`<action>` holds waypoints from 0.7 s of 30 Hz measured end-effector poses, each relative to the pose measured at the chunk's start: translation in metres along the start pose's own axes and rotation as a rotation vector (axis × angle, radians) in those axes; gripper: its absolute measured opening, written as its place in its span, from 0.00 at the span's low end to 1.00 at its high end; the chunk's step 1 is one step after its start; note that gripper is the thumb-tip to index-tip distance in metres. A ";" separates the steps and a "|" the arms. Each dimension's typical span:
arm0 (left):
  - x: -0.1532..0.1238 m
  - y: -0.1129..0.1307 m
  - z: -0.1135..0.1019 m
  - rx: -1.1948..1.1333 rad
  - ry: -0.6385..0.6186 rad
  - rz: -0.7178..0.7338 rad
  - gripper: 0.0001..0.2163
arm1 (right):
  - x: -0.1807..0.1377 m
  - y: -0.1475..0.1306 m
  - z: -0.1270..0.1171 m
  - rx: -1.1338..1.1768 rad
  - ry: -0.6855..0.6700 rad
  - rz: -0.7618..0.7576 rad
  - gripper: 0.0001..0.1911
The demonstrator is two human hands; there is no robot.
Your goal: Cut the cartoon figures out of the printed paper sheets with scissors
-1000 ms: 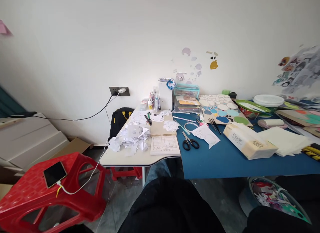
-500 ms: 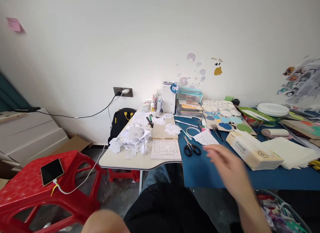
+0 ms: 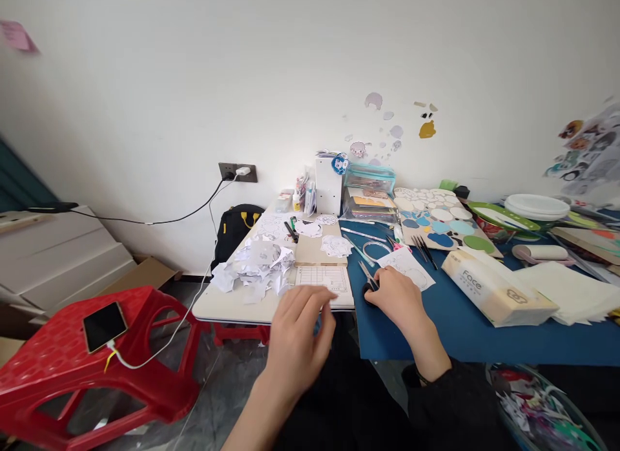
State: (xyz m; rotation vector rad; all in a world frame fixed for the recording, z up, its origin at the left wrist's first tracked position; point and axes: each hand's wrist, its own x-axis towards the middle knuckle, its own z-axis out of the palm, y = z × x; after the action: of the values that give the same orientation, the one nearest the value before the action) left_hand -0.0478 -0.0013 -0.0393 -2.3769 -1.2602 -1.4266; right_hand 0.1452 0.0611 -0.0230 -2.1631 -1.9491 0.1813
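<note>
My right hand (image 3: 401, 301) is closed on the black-handled scissors (image 3: 369, 280), which lie on the blue mat; the hand covers much of the handles, and the blades point away. Just beyond its fingers is a white sheet with a line drawing (image 3: 407, 265). My left hand (image 3: 299, 328) hovers in front of the white table's edge, fingers loosely bent and thumb apart, with nothing visible in it. Behind it, a printed form pad (image 3: 323, 280) lies against a beige board (image 3: 314, 249) bearing paper cutouts (image 3: 336, 246).
A heap of paper scraps (image 3: 259, 267) lies on the white table's left. Tweezers (image 3: 425, 251), a tissue pack (image 3: 496, 286) and a board of coloured shapes (image 3: 443, 225) are on the right. A red stool (image 3: 150, 393) with a phone (image 3: 104, 326) stands left.
My right hand has moved left and down onto the scissors. My left hand has come into view from below. The drawing sheet now shows more of its surface, turned somewhat.
</note>
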 end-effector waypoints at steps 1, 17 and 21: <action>0.007 -0.008 0.013 0.037 -0.061 -0.015 0.08 | -0.002 0.001 -0.001 0.000 0.007 0.005 0.06; 0.065 -0.041 0.041 0.353 -0.759 0.125 0.09 | -0.030 0.011 -0.010 0.528 0.140 -0.075 0.10; 0.070 -0.042 0.042 0.332 -0.762 0.207 0.09 | -0.033 0.008 -0.008 0.614 0.100 -0.052 0.09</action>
State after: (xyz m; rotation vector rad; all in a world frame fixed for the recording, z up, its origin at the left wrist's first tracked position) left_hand -0.0329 0.0876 -0.0219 -2.7665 -1.1801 -0.1995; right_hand 0.1509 0.0268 -0.0189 -1.6822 -1.6133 0.5668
